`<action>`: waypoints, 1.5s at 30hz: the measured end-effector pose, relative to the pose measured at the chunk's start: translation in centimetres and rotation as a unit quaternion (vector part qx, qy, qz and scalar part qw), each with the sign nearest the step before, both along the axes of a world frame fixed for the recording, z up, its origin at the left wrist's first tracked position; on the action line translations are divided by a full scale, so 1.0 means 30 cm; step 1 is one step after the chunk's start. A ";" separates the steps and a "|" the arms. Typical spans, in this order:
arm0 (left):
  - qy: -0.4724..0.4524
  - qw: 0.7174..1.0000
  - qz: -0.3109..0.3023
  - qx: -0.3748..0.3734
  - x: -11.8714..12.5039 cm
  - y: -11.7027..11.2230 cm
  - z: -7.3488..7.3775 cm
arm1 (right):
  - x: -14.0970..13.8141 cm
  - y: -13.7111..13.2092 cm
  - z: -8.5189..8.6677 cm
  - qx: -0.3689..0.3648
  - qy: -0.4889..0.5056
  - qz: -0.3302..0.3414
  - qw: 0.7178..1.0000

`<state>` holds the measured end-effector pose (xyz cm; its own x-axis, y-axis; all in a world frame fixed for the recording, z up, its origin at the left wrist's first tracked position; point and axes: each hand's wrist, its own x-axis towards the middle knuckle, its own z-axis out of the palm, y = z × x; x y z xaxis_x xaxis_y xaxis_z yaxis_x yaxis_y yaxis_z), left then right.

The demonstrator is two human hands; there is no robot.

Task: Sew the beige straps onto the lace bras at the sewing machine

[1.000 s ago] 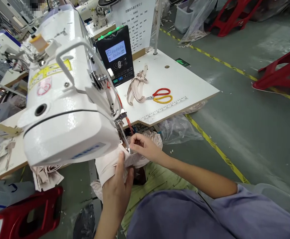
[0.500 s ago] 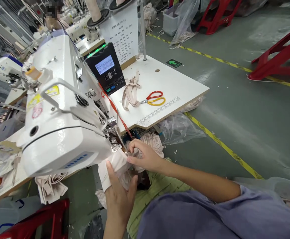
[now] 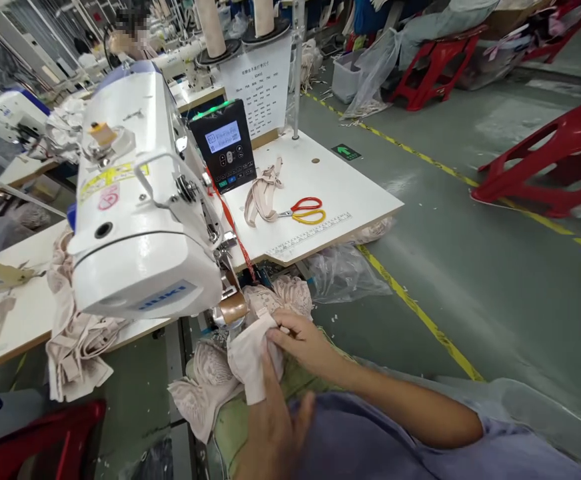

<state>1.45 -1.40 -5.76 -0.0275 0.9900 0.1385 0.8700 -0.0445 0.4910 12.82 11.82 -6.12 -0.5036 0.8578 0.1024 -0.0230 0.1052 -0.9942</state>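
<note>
A pale pink bra with lace cups is held in front of the sewing machine, its lace cup hanging over my lap. My right hand pinches the band's upper edge between thumb and fingers. Lower down, my left hand grips the same fabric, slightly smeared by motion; its index finger lies along the cloth, its thumb stands apart and its other fingers are partly hidden. Between the bra and the needle area there is a small gap. More lace bunches under the table edge.
On the white table lie red-and-yellow scissors, beige straps and a printed ruler. A control panel stands behind. Fabric pieces hang off the left side. Red stools stand on the floor.
Both hands have drawn the bra away from the needle area, toward my body and slightly right. The lace cups now show more fully over my lap. The camera view has shifted.
</note>
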 end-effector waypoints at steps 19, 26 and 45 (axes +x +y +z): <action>-0.135 0.980 -0.133 -0.055 -0.160 0.145 0.186 | 0.093 -0.019 0.088 0.105 -0.087 0.175 0.975; 0.009 0.951 -0.198 0.236 -0.186 0.114 0.118 | 0.099 -0.020 0.067 0.431 -0.116 0.082 0.891; 0.024 0.923 -0.183 0.339 -0.200 0.092 0.109 | 0.079 -0.048 0.090 0.535 -0.101 0.024 0.839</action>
